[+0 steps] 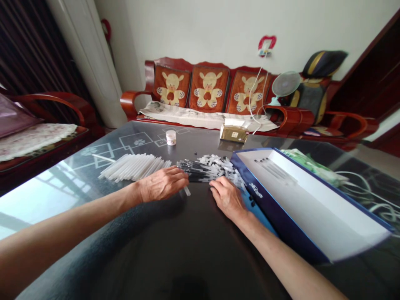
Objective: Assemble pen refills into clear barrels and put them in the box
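Observation:
My left hand [164,183] is closed, its fingers curled down around a translucent white pen barrel [186,191] whose end sticks out below them. Beside that hand lies a row of similar white pen barrels [134,166]. Black-tipped pen refills [193,167] are heaped between my two hands. Small clear-white plastic pieces, perhaps pen caps [220,164], are piled just beyond my right hand [227,196]. The thumb and fingers of that hand are drawn together low over the table; whatever is between them is hidden.
An open blue box [283,216] with a white inside stands at right, several pens [276,171] lying in it. Small black pieces [252,201] rest on a blue surface beside it. Further back are a round white container [171,138] and a tissue box [233,132].

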`<state>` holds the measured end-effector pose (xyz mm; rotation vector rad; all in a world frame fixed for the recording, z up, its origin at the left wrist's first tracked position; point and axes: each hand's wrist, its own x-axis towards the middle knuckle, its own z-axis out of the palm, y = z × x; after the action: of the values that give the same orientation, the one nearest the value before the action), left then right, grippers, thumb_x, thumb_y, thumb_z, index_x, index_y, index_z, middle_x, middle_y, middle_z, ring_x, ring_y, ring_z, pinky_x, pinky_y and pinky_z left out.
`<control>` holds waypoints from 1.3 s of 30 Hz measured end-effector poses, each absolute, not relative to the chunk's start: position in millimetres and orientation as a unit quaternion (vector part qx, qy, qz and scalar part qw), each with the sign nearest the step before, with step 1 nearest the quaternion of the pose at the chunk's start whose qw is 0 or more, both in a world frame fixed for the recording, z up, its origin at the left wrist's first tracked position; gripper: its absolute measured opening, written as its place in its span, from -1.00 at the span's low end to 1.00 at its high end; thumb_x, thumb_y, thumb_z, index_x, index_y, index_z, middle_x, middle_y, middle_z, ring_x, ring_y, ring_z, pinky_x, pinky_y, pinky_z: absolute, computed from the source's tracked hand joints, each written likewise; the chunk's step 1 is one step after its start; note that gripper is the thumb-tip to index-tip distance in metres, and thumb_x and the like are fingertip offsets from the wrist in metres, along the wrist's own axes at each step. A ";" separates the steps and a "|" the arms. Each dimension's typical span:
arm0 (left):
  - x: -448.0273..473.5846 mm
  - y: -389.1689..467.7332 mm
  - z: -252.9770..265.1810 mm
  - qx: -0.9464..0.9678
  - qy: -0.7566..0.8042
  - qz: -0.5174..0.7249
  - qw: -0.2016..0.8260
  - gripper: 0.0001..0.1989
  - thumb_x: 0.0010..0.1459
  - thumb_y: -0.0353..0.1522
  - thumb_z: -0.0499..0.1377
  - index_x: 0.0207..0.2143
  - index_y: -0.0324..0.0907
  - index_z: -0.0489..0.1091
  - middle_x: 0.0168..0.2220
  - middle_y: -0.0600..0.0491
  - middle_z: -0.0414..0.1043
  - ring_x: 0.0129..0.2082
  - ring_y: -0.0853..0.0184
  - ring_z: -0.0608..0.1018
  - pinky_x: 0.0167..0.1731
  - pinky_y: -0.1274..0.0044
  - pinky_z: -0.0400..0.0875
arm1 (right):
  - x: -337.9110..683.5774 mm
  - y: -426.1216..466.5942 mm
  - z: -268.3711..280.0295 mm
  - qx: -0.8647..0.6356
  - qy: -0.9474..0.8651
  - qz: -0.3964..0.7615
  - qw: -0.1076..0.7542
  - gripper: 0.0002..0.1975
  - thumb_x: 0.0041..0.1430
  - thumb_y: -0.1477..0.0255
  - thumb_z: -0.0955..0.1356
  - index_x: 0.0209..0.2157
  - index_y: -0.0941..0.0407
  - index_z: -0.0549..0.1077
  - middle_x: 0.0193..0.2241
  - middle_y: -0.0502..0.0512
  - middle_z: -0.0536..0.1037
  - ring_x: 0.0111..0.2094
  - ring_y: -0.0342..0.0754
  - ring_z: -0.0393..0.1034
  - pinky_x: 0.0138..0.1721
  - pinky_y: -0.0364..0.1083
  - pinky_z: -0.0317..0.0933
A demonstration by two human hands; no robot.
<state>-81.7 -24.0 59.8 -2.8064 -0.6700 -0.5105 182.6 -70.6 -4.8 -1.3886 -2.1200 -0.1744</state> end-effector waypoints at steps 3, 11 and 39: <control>-62.0 -20.7 56.9 -0.944 -0.248 -0.180 0.122 -0.81 0.31 -0.41 -0.08 -0.21 -0.23 0.31 -0.31 -0.01 0.42 -0.31 0.33 0.44 -0.18 0.48 0.33 | 167.9 -56.6 -3.2 -0.513 -0.808 -0.078 0.278 -0.81 0.24 0.49 0.28 -0.18 0.09 0.51 -0.28 0.12 0.47 -0.24 -0.02 0.38 -0.16 -0.05 0.30; -37.4 3.6 20.3 -0.841 -0.388 -0.360 0.111 -0.89 0.22 -0.43 0.01 -0.22 -0.20 0.29 -0.27 0.00 0.39 -0.28 0.35 0.49 -0.31 0.57 0.40 | 161.0 -49.0 -5.8 -0.490 -0.813 -0.093 0.301 -0.84 0.22 0.48 0.31 -0.28 0.07 0.55 -0.29 0.10 0.48 -0.25 -0.01 0.35 -0.14 0.00 0.25; -41.0 9.9 11.1 -0.830 -0.460 -0.282 0.140 -0.66 0.34 -0.24 -0.06 0.04 -0.07 0.37 -0.38 0.03 0.42 -0.34 0.27 0.44 -0.36 0.50 0.30 | 176.6 -32.0 -12.8 -0.521 -0.722 -0.146 0.430 -0.89 0.28 0.47 0.21 -0.32 0.10 0.34 -0.39 0.10 0.43 -0.32 0.00 0.33 -0.27 -0.07 0.20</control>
<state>-41.0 9.9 11.1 -2.3985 -1.3302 -0.8148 176.6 -32.0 -12.8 -1.3005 -1.8021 -0.3635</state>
